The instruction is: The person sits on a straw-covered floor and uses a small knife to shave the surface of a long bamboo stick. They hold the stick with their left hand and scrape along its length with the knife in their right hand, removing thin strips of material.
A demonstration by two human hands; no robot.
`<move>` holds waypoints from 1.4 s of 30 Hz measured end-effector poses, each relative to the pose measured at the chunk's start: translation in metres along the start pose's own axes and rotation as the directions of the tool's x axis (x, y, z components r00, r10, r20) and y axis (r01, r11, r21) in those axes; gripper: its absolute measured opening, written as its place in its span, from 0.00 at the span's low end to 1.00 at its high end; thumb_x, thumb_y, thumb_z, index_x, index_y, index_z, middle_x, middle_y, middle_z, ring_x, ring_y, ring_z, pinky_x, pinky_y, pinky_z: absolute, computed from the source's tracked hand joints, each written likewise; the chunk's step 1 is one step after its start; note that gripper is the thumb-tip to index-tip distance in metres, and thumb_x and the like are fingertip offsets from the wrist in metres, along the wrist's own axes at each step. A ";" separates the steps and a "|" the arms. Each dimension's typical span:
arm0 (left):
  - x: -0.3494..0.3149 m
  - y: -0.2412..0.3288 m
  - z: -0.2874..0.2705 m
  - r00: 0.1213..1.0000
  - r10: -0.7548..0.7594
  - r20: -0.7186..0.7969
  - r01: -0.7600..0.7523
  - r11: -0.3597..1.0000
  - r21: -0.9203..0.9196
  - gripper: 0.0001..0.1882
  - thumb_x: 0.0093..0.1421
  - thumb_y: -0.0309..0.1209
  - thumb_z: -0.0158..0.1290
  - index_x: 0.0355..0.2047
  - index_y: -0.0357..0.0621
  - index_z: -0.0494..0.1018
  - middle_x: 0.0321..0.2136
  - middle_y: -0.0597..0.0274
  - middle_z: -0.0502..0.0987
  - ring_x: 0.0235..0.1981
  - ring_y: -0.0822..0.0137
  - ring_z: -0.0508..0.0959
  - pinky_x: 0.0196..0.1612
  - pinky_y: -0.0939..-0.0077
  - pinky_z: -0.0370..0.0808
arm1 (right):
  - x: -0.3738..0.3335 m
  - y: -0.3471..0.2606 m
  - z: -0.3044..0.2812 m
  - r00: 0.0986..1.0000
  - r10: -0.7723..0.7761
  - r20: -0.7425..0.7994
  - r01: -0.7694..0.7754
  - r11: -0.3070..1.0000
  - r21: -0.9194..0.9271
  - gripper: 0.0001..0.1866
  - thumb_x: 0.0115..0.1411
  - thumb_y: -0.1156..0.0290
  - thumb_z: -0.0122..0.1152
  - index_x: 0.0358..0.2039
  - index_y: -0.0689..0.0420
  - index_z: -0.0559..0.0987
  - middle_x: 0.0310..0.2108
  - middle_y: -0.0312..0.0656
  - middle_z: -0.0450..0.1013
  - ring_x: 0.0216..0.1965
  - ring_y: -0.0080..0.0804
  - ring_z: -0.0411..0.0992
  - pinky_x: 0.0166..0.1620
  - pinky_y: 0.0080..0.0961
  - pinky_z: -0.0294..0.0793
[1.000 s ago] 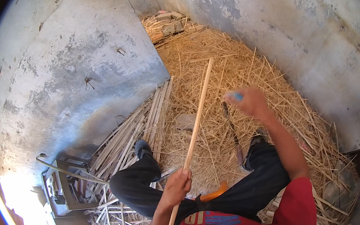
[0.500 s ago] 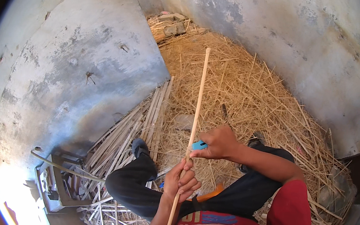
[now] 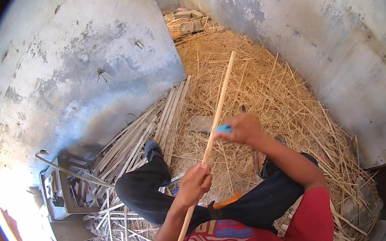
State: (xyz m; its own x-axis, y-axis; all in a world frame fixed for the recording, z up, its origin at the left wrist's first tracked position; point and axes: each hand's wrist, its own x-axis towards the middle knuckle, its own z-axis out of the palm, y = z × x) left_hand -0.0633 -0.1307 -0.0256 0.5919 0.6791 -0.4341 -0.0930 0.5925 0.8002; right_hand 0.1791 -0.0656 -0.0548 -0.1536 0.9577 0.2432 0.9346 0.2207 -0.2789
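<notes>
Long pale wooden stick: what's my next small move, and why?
I'd probably draw the small blue tool along the long pale wooden stick, towards its far end: your right hand holds it beside the stick, which your left hand grips nearer you.

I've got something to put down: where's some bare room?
Nowhere looks properly bare: straw-like scraps lie nearly everywhere. The flat block between the slats and the wooden stick looks mostly free on top. Scraps between the stick's tip and the far wall look open but uneven. Crowded: around the left hand and right hand, and among the piled slats.
</notes>
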 end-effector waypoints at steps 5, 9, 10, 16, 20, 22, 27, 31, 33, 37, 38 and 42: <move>-0.006 0.007 0.004 0.999 -0.019 0.038 0.024 0.991 -0.132 0.14 0.71 0.39 0.35 0.30 0.47 0.61 0.08 0.73 0.55 0.05 0.77 0.53 0.15 0.81 0.53 | 0.005 0.006 0.010 0.977 0.034 -0.212 -0.016 0.996 0.087 0.37 0.48 0.25 0.52 0.13 0.49 0.78 0.07 0.38 0.65 0.10 0.36 0.68 0.15 0.32 0.64; -0.007 0.008 0.003 0.998 -0.043 0.049 0.055 0.953 -0.297 0.14 0.71 0.38 0.34 0.30 0.47 0.60 0.08 0.71 0.55 0.05 0.75 0.52 0.16 0.80 0.53 | -0.015 -0.021 0.006 0.948 -0.208 -0.240 0.225 0.973 0.046 0.35 0.45 0.25 0.56 0.12 0.49 0.75 0.07 0.36 0.63 0.09 0.35 0.66 0.15 0.31 0.62; -0.003 0.010 0.004 0.997 -0.043 0.063 0.061 0.945 -0.320 0.14 0.71 0.38 0.33 0.30 0.47 0.60 0.08 0.71 0.55 0.05 0.75 0.52 0.16 0.80 0.53 | -0.013 -0.018 0.003 0.944 -0.235 -0.230 0.250 0.967 0.040 0.35 0.44 0.25 0.57 0.12 0.49 0.75 0.07 0.36 0.63 0.09 0.35 0.66 0.15 0.31 0.62; -0.013 0.017 0.018 0.993 -0.056 0.107 0.087 0.950 -0.301 0.15 0.71 0.39 0.33 0.30 0.47 0.60 0.08 0.71 0.54 0.04 0.75 0.52 0.16 0.80 0.54 | 0.005 0.018 0.010 0.942 -0.038 -0.334 0.048 0.999 0.024 0.35 0.46 0.27 0.56 0.11 0.50 0.71 0.08 0.36 0.64 0.10 0.33 0.66 0.15 0.31 0.62; -0.014 0.004 0.015 0.987 -0.085 0.138 0.131 0.922 -0.364 0.15 0.71 0.40 0.34 0.29 0.47 0.60 0.07 0.71 0.54 0.04 0.74 0.52 0.15 0.80 0.54 | 0.000 0.016 0.011 0.941 0.016 -0.339 0.040 0.987 0.158 0.35 0.49 0.26 0.54 0.11 0.49 0.71 0.08 0.35 0.64 0.09 0.32 0.65 0.14 0.31 0.61; -0.008 0.005 0.006 0.992 -0.040 0.119 0.084 0.916 -0.392 0.15 0.71 0.40 0.34 0.30 0.47 0.60 0.08 0.72 0.54 0.04 0.74 0.52 0.15 0.80 0.53 | -0.008 0.008 0.009 0.947 -0.050 -0.318 0.100 0.985 0.142 0.36 0.50 0.26 0.52 0.11 0.49 0.71 0.07 0.34 0.64 0.09 0.32 0.64 0.14 0.30 0.61; -0.012 0.008 0.012 0.999 -0.034 0.034 0.040 0.985 -0.170 0.14 0.70 0.40 0.36 0.30 0.47 0.61 0.07 0.74 0.55 0.05 0.77 0.52 0.16 0.80 0.54 | -0.003 0.005 0.000 0.923 -0.119 -0.366 0.176 0.976 0.125 0.36 0.51 0.26 0.51 0.12 0.48 0.72 0.07 0.34 0.64 0.08 0.31 0.63 0.13 0.28 0.60; -0.019 0.008 0.016 0.996 -0.066 0.065 0.076 0.981 -0.176 0.14 0.71 0.40 0.36 0.30 0.46 0.60 0.08 0.72 0.55 0.05 0.75 0.52 0.16 0.81 0.54 | 0.018 0.044 0.006 0.961 0.172 -0.217 -0.149 0.982 0.116 0.35 0.49 0.25 0.52 0.16 0.49 0.78 0.07 0.37 0.66 0.10 0.32 0.67 0.15 0.30 0.64; -0.017 0.010 0.010 0.998 -0.038 0.058 0.049 0.975 -0.218 0.14 0.71 0.40 0.36 0.30 0.46 0.60 0.09 0.71 0.55 0.05 0.75 0.51 0.16 0.81 0.54 | 0.007 0.004 0.010 0.957 -0.025 -0.289 0.048 0.996 0.075 0.35 0.50 0.26 0.52 0.15 0.49 0.78 0.07 0.37 0.65 0.10 0.32 0.66 0.15 0.30 0.63; -0.023 0.006 0.011 0.996 -0.069 0.047 0.078 0.973 -0.216 0.14 0.71 0.40 0.35 0.30 0.47 0.60 0.08 0.71 0.54 0.05 0.74 0.51 0.17 0.80 0.55 | 0.002 0.008 0.013 0.876 -0.231 -0.424 0.235 0.971 -0.042 0.32 0.52 0.30 0.54 0.14 0.48 0.77 0.07 0.33 0.64 0.10 0.29 0.65 0.14 0.30 0.62; -0.026 0.005 0.013 0.994 -0.092 0.052 0.100 0.975 -0.197 0.14 0.71 0.40 0.35 0.29 0.47 0.60 0.08 0.71 0.54 0.05 0.74 0.52 0.17 0.80 0.55 | 0.021 0.045 0.001 0.967 0.173 -0.187 -0.153 0.982 0.114 0.37 0.53 0.26 0.47 0.15 0.49 0.79 0.06 0.35 0.63 0.09 0.30 0.63 0.15 0.30 0.60; -0.035 -0.002 0.016 0.975 -0.143 0.173 0.184 0.950 -0.251 0.15 0.71 0.40 0.34 0.29 0.48 0.59 0.08 0.70 0.54 0.05 0.74 0.53 0.18 0.80 0.56 | 0.025 0.077 -0.007 0.943 0.234 -0.238 -0.209 0.970 0.126 0.37 0.54 0.26 0.45 0.15 0.48 0.80 0.06 0.31 0.61 0.09 0.27 0.62 0.16 0.27 0.61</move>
State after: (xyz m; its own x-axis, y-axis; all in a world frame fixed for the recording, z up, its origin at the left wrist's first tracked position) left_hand -0.0709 -0.1625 -0.0060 0.7283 0.5022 -0.4662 -0.1805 0.7969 0.5765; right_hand 0.2493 -0.0258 -0.0638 0.1504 0.9104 0.3853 0.8982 0.0370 -0.4380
